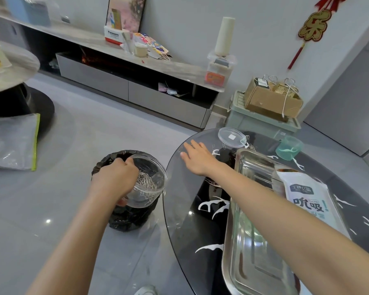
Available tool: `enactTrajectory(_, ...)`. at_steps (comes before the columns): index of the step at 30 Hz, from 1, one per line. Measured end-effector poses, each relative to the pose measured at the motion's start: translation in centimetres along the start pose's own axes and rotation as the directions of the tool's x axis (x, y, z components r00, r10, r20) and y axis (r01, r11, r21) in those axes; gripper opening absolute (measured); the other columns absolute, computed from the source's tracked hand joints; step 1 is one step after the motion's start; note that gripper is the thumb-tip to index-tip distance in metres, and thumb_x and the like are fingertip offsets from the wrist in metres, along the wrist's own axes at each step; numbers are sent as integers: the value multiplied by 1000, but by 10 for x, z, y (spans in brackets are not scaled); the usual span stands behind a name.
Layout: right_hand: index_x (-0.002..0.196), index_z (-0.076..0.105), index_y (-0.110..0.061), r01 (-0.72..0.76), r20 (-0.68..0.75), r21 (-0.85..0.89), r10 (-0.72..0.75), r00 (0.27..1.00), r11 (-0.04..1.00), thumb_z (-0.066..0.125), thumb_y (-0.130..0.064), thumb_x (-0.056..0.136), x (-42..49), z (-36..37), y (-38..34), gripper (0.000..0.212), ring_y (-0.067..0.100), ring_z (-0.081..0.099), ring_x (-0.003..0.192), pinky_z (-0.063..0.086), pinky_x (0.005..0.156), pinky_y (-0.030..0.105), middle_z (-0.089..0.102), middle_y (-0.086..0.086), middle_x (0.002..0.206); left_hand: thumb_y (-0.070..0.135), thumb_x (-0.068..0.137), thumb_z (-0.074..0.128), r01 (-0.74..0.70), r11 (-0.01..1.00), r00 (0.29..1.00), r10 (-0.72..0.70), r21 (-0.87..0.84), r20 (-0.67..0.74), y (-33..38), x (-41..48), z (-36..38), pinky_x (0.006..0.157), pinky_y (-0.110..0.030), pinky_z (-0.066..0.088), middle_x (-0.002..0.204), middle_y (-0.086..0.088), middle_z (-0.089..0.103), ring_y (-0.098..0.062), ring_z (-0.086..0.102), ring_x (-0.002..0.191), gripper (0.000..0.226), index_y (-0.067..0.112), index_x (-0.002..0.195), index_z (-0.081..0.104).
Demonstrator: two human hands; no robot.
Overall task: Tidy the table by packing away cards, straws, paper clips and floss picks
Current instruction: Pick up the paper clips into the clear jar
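My left hand [115, 177] grips a clear plastic jar [147, 179] off the table's left edge, above a bin lined with a black bag [128, 218]. A heap of silver paper clips [146, 181] lies inside the jar. My right hand [197, 156] lies flat with straight fingers on the round glass table [179, 209] near its far left rim, beside a loose paper clip [180, 149]. White floss picks [213, 206] are scattered over the glass. More paper clips [251, 146] lie by the jar's clear lid [232, 137].
A steel tray [254, 231] fills the middle of the table, with a white straw packet [309, 201] on its right side. A teal cup [289, 147] holding a floss pick stands at the far right. Grey floor lies to the left, a TV cabinet [126, 81] behind.
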State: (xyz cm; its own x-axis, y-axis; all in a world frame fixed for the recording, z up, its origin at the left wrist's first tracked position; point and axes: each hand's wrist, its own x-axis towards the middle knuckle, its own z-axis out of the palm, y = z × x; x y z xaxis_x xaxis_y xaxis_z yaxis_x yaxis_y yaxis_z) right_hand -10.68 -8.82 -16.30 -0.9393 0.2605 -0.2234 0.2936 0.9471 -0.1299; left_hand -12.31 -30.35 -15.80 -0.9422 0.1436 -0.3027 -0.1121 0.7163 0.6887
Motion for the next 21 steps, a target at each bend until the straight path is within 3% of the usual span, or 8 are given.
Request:
enactTrajectory(3, 148, 22, -6, 98, 13, 2, -98, 995, 995, 22, -34, 104, -11, 3, -7, 52, 33, 12, 144, 14, 117, 43, 19, 16, 154, 49, 90, 17, 30, 998, 999, -30, 51, -17, -8, 11, 6, 89, -51, 50, 108, -27, 61, -47, 60, 96, 57, 8, 119, 45)
enactTrajectory(7, 152, 9, -19, 192, 33, -37, -191, 981, 981, 25, -33, 104, -27, 5, -6, 53, 29, 14, 144, 19, 116, 44, 17, 12, 157, 39, 96, 21, 43, 998, 999, -42, 42, -27, -10, 15, 14, 82, -48, 54, 95, -20, 58, -38, 64, 77, 40, 9, 112, 42)
enactTrajectory(10, 151, 15, -18, 213, 43, -42, -212, 976, 976, 24, -32, 104, -23, 2, -10, 50, 30, 18, 142, 17, 116, 40, 20, 9, 156, 35, 98, 24, 52, 999, 998, -52, -6, -25, -16, 18, 17, 79, -49, 55, 99, -16, 51, -31, 59, 68, 30, 13, 110, 40)
enactTrajectory(13, 147, 27, -13, 209, 30, -53, -208, 978, 977, 24, -33, 103, -21, 5, -15, 48, 35, 25, 136, 25, 111, 45, 31, 8, 148, 47, 95, 23, 49, 996, 998, -47, 69, -31, -21, 26, 24, 86, -53, 51, 125, -21, 44, -40, 60, 89, 47, 22, 131, 38)
enactTrajectory(15, 149, 23, -14, 224, 55, -77, -220, 974, 971, 23, -35, 103, -26, 8, -16, 50, 34, 15, 142, 21, 114, 47, 21, 7, 155, 49, 94, 24, 27, 997, 1000, -28, 72, 9, -22, 29, 33, 90, -54, 48, 136, -22, 38, -46, 59, 99, 52, 31, 142, 30)
enactTrajectory(18, 151, 19, -14, 236, 67, -50, -233, 970, 970, 24, -30, 105, -36, 4, -15, 49, 27, 9, 146, 8, 117, 35, 13, 7, 159, 51, 91, 29, 2, 1000, 995, -2, -5, 103, -19, 29, 44, 83, -50, 54, 136, -18, 41, -43, 57, 104, 54, 34, 142, 30)
enactTrajectory(21, 148, 26, -7, 193, 27, 24, -194, 981, 981, 29, -22, 104, -42, -5, -10, 47, 25, 18, 144, 13, 114, 30, 23, 13, 155, 47, 94, 32, -10, 998, 980, 21, -56, 199, -10, 27, 51, 88, -51, 52, 138, -12, 43, -38, 48, 117, 49, 32, 140, 35)
